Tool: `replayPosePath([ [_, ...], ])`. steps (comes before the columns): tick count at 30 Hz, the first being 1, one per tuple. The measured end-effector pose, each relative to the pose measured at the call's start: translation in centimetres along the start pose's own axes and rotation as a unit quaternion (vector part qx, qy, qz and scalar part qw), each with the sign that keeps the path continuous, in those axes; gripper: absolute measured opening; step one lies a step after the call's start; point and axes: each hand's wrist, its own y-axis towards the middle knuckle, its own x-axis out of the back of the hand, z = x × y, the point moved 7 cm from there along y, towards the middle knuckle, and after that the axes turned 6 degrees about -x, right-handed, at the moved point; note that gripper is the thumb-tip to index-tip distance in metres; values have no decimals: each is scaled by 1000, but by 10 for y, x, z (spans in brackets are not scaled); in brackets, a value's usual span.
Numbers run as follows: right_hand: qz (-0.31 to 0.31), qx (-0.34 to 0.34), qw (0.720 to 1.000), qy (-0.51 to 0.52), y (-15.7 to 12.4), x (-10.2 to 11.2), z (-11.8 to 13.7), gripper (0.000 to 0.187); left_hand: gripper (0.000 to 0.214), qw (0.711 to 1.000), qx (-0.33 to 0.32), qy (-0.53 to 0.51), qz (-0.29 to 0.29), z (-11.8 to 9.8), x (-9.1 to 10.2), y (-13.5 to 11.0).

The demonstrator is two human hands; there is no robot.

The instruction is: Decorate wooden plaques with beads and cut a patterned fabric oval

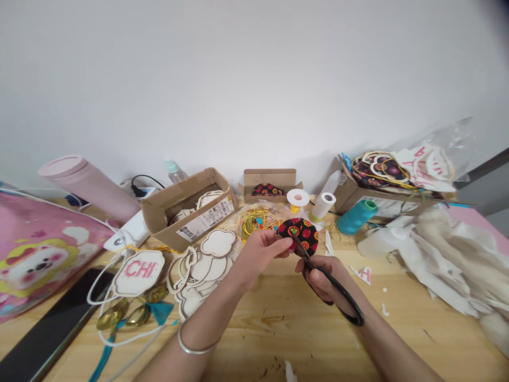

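Observation:
My left hand (264, 249) pinches the left edge of a round piece of black fabric (306, 232) with red, yellow and green prints. My right hand (324, 278) grips a pair of black-handled scissors (345, 294), its blades lying against the fabric near my left thumb. One large handle loop sticks out past my right hand toward the lower right. Whether the blades are parted is hard to see. Behind the fabric lies a tangle of yellow cord (254, 223) with small colourful pieces.
Pale cloud-shaped cutouts (210, 270) lie left of my hands, near a "CHI" piece (139, 272) and a black phone (51, 323). Cardboard boxes (191, 212) stand behind. Teal thread (356, 217), a white ribbon spool (298, 198) and crumpled cloth (457, 265) are at the right.

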Motion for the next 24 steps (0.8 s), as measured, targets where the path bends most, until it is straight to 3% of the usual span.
replayPosePath([
  [6, 0, -25, 999, 29, 1, -3, -10, 63, 29, 997, -40, 14, -62, -4, 2, -3],
  [10, -6, -28, 998, 47, 1, -8, -12, 63, 36, 989, -94, -51, -104, 3, 1, -7],
  [15, -38, 3, 998, 51, 2, -11, -12, 60, 24, 981, -84, -97, -143, 19, -5, -12],
  [20, -55, 24, 997, 39, 2, -9, -12, 57, 23, 980, -90, -85, -157, 10, -7, -12],
  [24, -18, -2, 1000, 20, 3, -7, -14, 58, 20, 987, -86, 0, -134, -1, -1, -7],
])
